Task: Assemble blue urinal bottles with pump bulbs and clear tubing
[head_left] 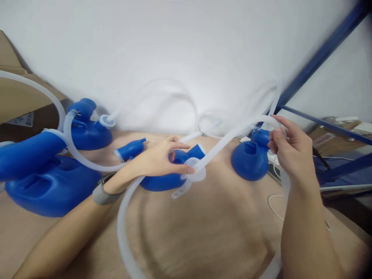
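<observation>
My left hand (162, 157) reaches over a blue bottle (164, 183) at the centre. Its thumb touches a translucent white cap (197, 172) at the bottle's side, and its fingers bend over the blue handle. From the cap a white hose (225, 143) arches up to the right. My right hand (286, 143) has its fingers closed round that hose near the top of the arch. The hose hangs down behind my right wrist. A perforated strap (180, 190) sticks out below the cap.
Blue bottles stand at the left (52, 190), back left (91, 135) and right (250, 161). A small blue piece (132, 150) lies behind my left forearm. Cardboard boxes (29, 91) are far left; a blue metal frame (322, 54) rises at right.
</observation>
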`<state>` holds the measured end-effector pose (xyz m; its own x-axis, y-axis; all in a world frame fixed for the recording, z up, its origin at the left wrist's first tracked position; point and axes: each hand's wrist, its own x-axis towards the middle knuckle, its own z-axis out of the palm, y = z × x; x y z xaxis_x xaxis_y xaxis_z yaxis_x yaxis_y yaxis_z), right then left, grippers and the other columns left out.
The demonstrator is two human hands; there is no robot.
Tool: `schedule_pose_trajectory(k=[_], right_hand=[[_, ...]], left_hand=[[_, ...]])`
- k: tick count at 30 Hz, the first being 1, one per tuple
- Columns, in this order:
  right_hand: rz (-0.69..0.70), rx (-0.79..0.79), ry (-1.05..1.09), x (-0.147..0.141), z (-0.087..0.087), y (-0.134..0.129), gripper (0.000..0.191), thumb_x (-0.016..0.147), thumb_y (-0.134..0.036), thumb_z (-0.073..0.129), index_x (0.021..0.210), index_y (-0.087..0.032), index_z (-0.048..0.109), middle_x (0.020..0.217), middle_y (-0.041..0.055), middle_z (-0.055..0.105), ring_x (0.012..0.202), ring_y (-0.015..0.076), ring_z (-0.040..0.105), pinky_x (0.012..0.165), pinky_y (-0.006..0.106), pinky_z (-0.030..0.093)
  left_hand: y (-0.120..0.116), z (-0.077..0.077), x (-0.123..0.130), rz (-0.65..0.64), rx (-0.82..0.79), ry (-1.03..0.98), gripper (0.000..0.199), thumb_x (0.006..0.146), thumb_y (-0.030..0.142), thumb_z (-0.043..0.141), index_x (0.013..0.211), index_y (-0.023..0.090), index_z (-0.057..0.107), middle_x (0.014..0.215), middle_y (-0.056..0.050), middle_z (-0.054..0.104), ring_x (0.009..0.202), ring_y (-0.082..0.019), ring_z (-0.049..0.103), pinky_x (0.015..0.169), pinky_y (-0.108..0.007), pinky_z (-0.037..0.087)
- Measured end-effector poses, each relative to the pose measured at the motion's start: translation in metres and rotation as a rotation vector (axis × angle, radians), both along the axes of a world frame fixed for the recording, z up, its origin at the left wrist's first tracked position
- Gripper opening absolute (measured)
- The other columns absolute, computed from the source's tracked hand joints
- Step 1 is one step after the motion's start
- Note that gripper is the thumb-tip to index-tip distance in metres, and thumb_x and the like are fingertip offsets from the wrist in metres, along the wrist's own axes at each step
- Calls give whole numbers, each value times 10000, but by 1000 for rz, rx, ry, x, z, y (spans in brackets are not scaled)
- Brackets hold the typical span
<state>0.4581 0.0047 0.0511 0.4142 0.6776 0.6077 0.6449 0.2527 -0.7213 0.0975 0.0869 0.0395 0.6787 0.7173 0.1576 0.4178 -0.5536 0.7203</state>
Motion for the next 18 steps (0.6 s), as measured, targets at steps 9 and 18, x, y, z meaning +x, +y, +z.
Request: schedule_pose_trajectory(k=[9,18], right_hand=[[-84,226,85,8,17,16,493,841,-529,793,1263,-276,758,712,-29,558,421,98,436,421,266,279],[-184,161,13,48,9,24,559,893,-581,763,1352,-272,685,795,58,687,507,156,544,502,346,407]], left_hand=[[6,11,29,17,160,-25,700,716,540,907,1332,259,728,1287,-61,612,838,-188,683,802,-359,571],[24,12,79,69,300,-224,392,774,137,877,1153,217,811,1214,-54,694,785,-132,673,925,-356,577]])
